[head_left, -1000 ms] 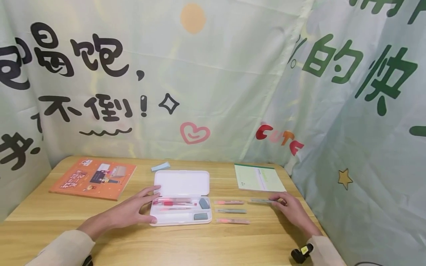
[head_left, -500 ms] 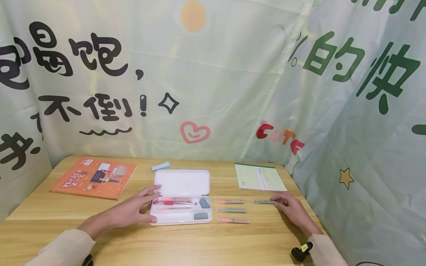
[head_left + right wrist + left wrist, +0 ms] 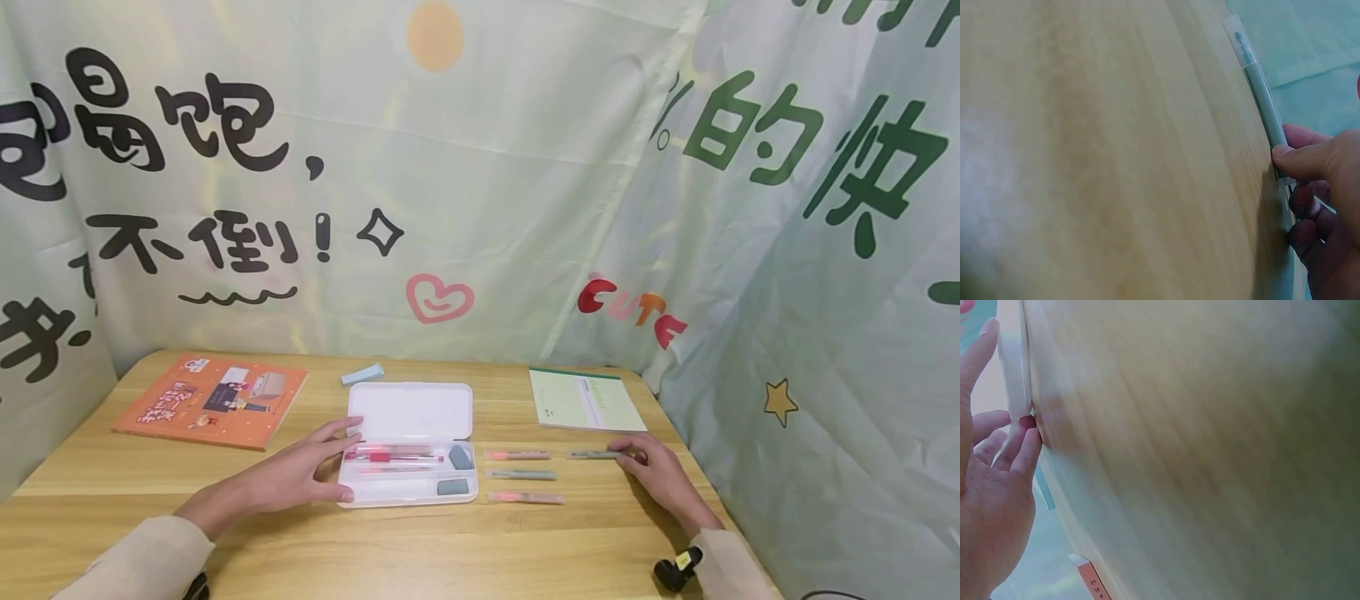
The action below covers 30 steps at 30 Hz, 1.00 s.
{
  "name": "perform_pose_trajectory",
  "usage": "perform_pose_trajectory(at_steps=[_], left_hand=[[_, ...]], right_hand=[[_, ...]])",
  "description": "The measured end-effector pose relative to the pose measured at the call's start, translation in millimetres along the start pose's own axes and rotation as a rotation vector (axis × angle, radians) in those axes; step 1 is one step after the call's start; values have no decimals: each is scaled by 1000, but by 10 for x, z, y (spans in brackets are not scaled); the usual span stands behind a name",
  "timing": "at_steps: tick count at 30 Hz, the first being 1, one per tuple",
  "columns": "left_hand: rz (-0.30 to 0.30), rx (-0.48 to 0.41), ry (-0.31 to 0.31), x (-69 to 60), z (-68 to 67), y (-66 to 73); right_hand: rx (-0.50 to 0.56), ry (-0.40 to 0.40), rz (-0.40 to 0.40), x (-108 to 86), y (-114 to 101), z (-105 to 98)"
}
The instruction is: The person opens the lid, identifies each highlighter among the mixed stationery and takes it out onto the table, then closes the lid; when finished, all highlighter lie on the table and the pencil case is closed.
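Left hand (image 3: 296, 477): fingers apart, touching one white case (image 3: 411, 412), lower centre;
Right hand (image 3: 660, 472): I pinch one grey-green pen (image 3: 589, 455), lower right;
Loose pens (image 3: 522, 475): three, just right of centre;
Grey blocks (image 3: 452, 487): two, inside the case.

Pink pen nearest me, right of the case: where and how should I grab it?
Probably pinch the pink pen across its right half, coming down from the near right. It lies flat, left to right: its left end points at the white case, and a green pen lies roughly parallel beyond it, so the near right likely offers most room.
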<state>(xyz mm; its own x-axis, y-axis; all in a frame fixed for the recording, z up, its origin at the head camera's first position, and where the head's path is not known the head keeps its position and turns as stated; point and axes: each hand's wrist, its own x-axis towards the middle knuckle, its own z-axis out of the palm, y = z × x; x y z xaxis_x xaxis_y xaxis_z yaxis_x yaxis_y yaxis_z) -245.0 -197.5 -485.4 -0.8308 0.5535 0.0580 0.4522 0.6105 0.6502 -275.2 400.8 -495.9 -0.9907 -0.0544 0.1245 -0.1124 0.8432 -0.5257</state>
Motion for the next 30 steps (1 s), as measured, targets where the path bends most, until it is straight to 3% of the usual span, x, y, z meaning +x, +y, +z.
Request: perform_pose_trajectory(at_steps=[30], left_hand=[[1,-4,2,5,18,-25]], right_hand=[[50,-29,26,-55,-67,-11]])
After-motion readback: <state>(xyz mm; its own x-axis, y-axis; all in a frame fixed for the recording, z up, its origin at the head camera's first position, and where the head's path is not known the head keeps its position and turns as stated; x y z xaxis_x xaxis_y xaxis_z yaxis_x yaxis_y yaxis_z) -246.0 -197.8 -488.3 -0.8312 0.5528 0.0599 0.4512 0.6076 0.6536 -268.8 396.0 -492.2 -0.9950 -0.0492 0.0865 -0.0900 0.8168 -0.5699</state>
